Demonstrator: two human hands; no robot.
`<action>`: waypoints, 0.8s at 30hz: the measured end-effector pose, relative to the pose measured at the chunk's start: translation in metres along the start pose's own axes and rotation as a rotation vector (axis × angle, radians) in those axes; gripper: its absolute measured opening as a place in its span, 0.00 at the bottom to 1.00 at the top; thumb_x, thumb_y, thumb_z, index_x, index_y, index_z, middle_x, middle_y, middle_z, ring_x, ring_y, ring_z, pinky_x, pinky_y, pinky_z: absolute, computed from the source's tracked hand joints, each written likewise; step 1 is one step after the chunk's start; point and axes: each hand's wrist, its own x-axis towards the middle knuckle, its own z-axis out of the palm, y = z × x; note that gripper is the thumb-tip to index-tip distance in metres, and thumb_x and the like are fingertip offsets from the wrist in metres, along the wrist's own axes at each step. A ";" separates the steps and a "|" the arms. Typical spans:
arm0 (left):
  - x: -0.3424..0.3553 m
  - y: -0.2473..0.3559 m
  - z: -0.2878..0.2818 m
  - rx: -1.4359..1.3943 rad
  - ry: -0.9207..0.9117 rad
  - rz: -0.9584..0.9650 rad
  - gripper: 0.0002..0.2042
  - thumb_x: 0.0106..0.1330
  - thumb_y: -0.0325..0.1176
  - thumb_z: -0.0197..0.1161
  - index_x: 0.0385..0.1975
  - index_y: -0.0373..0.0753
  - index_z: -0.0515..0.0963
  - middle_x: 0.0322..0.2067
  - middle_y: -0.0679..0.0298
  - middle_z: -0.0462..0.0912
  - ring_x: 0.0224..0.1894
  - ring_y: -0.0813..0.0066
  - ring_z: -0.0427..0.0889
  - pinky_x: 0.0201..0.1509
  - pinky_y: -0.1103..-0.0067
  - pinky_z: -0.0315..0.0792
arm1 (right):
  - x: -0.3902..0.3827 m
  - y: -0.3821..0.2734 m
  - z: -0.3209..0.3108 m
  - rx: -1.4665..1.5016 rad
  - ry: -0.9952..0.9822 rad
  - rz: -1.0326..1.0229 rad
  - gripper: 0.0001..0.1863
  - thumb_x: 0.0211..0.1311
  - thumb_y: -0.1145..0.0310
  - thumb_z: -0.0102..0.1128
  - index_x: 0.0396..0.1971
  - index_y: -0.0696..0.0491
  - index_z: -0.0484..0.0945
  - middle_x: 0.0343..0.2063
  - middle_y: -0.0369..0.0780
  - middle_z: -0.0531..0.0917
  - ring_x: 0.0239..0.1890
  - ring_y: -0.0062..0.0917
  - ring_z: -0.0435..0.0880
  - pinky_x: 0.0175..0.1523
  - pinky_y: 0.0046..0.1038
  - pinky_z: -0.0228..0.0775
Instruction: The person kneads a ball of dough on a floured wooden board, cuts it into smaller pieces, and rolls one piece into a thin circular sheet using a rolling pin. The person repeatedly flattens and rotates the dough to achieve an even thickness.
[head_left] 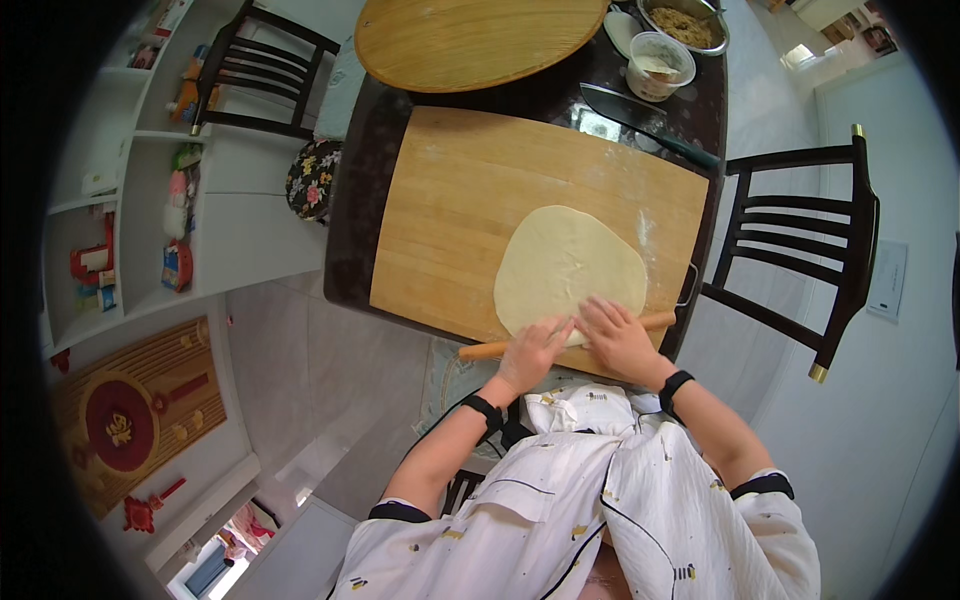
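A thin, roughly round sheet of dough [570, 255] lies on the right half of a wooden board [445, 210]. Along the board's near edge runs a wooden rolling pin [482, 351], its two ends sticking out past my hands. My left hand [535, 352] is curled over the pin left of its middle. Close beside it, my right hand [615, 338] also bends over the pin, fingertips on the dough's near edge. Between the hands a bit of that edge seems to lap over the pin; my fingers hide most of it.
Behind the board are a large round wooden tray [480, 45], a knife [650, 125] with a dark handle, a clear tub [660, 68] holding white powder, and a metal bowl [725, 40] of brownish filling. Dark chairs stand to the right [800, 240] and far left [265, 75].
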 end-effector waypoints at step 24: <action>0.140 -0.097 -0.016 0.319 0.126 -0.335 0.29 0.71 0.47 0.48 0.70 0.40 0.59 0.69 0.52 0.60 0.72 0.55 0.58 0.73 0.56 0.51 | 0.157 0.069 0.009 -0.155 0.193 0.588 0.39 0.63 0.53 0.54 0.68 0.61 0.57 0.70 0.49 0.59 0.74 0.38 0.52 0.75 0.45 0.41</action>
